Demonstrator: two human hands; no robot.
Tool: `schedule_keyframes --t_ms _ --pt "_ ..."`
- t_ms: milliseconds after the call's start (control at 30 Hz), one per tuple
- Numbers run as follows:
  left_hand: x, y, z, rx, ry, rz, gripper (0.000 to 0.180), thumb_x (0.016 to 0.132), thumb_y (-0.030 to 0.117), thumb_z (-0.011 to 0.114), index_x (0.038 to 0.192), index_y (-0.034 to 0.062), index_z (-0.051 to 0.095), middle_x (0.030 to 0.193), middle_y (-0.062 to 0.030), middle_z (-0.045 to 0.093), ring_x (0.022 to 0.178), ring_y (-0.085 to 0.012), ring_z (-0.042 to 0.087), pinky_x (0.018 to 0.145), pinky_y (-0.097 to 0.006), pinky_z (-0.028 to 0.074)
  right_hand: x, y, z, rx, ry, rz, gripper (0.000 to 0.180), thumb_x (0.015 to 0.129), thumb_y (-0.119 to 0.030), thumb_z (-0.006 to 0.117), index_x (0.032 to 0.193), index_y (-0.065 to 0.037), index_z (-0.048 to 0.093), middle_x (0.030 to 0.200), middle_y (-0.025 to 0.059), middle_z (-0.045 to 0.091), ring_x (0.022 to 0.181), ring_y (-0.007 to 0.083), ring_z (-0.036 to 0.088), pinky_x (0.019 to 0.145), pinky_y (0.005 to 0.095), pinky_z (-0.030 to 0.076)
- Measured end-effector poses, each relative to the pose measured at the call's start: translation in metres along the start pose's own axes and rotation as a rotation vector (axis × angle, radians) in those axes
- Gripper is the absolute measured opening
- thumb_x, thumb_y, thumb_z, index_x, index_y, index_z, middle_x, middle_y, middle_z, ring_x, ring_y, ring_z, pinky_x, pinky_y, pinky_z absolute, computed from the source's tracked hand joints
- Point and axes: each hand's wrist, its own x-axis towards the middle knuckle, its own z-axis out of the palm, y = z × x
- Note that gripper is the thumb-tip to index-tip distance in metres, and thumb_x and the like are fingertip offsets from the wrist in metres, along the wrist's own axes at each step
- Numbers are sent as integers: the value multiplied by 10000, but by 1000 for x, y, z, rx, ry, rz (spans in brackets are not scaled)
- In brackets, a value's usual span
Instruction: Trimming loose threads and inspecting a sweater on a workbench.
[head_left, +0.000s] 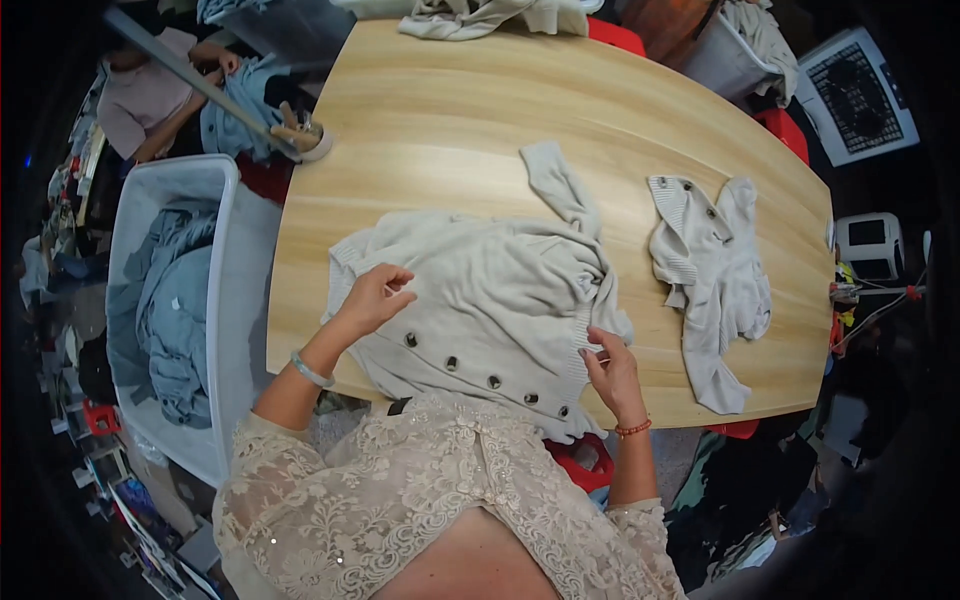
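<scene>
A cream knitted cardigan (470,290) lies spread on the wooden table in front of me, creased across its middle. Several dark buttons run along its near edge, which hangs slightly over the table edge. One sleeve stretches away toward the far side. Over the cardigan's left part is my left hand (376,298), its fingers bent and the thumb apart from them, with no cloth in its grasp. At the right end, beside a ribbed edge, my right hand (614,374) has its thumb and fingers apart; whether the fingertips touch the knit I cannot tell.
Another cream cardigan (715,270) lies crumpled on the table (440,120) to the right. More cream knitwear (490,15) sits at the far edge. A white bin (228,200) of blue-grey garments stands left. A person (150,95) handles blue cloth at the far left, behind a metal pole (200,80).
</scene>
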Motion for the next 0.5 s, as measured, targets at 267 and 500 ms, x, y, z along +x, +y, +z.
schedule_keyframes --t_ms 267,500 --pt "-78 -64 11 590 -91 187 516 657 82 695 1151 93 546 1275 -133 422 1177 -329 393 918 -436 364 -5 -18 81 -239 -406 -255 231 753 -175 683 950 -74 620 830 75 601 785 266 598 682 363 479" --pt "-54 -97 8 553 95 339 211 881 193 491 1035 72 571 915 -191 562 832 -378 548 719 -451 464 -35 -17 135 -382 -239 -409 425 685 -144 711 1079 -86 565 915 123 547 866 313 536 735 411 436"
